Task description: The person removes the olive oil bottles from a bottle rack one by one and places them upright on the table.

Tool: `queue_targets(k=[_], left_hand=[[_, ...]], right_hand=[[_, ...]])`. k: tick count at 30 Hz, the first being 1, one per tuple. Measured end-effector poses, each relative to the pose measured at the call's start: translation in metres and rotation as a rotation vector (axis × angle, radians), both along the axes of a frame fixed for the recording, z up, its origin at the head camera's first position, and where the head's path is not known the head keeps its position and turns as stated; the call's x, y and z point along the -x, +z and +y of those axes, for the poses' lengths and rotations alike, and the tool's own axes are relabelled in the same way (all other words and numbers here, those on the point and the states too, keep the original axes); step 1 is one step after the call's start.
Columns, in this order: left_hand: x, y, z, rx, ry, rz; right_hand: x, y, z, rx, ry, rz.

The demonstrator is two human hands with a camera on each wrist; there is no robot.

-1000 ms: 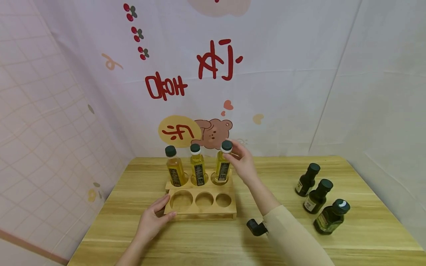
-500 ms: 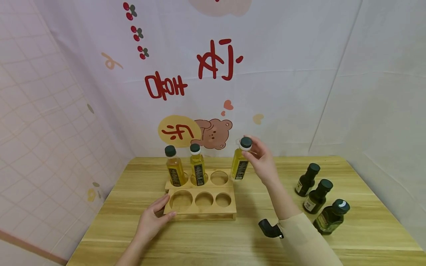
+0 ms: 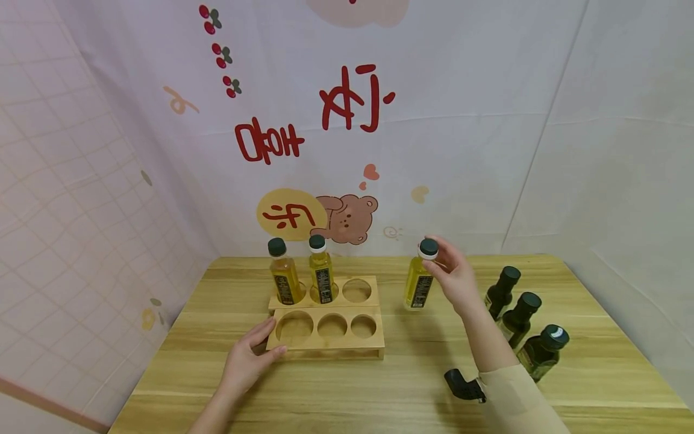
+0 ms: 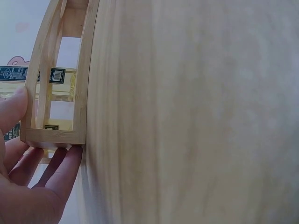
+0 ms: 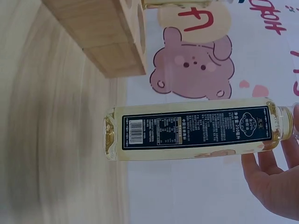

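Observation:
My right hand pinches the neck of a yellow oil bottle under its dark green cap, to the right of the wooden rack. In the right wrist view the bottle shows its black label, and the hand is at its neck. My left hand grips the rack's left end; in the left wrist view, thumb and fingers hold the rack's end piece. Two oil bottles, one amber and one yellow, stand in the back row's left and middle holes.
Three dark bottles with green caps, the rear one, the middle one and the front one, stand at the right of the wooden table. My right forearm partly covers them. A printed cloth hangs behind the table.
My right hand has lifted the yellow bottle out of the rack's back right hole and moved it to the right. The left hand stays on the rack.

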State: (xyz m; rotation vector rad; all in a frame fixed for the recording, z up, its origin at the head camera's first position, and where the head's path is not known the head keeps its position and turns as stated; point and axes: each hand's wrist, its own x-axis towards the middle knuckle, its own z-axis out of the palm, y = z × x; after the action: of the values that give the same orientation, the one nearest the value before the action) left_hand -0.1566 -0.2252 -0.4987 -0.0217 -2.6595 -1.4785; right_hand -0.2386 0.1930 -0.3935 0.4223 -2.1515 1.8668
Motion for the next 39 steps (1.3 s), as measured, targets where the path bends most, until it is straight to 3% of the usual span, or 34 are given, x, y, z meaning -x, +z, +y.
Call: queue_targets(k=[6,21,27,39], left_hand=[[-0.001,0.000,0.000,-0.004,-0.003,0.007],[-0.001,-0.001,0.000,-0.010,-0.001,0.016],[-0.001,-0.001,0.000,-0.019,-0.004,0.011],[-0.001,-0.001,0.000,-0.022,-0.005,0.002]], right_hand=[[-0.005,-0.005,0.016,-0.018,-0.031,-0.060],[-0.005,-0.008,0.044,-0.147,-0.127,-0.074],[-0.004,-0.012,0.049,-0.149,-0.122,-0.046],[-0.006,-0.013,0.049,-0.128,-0.114,-0.079]])
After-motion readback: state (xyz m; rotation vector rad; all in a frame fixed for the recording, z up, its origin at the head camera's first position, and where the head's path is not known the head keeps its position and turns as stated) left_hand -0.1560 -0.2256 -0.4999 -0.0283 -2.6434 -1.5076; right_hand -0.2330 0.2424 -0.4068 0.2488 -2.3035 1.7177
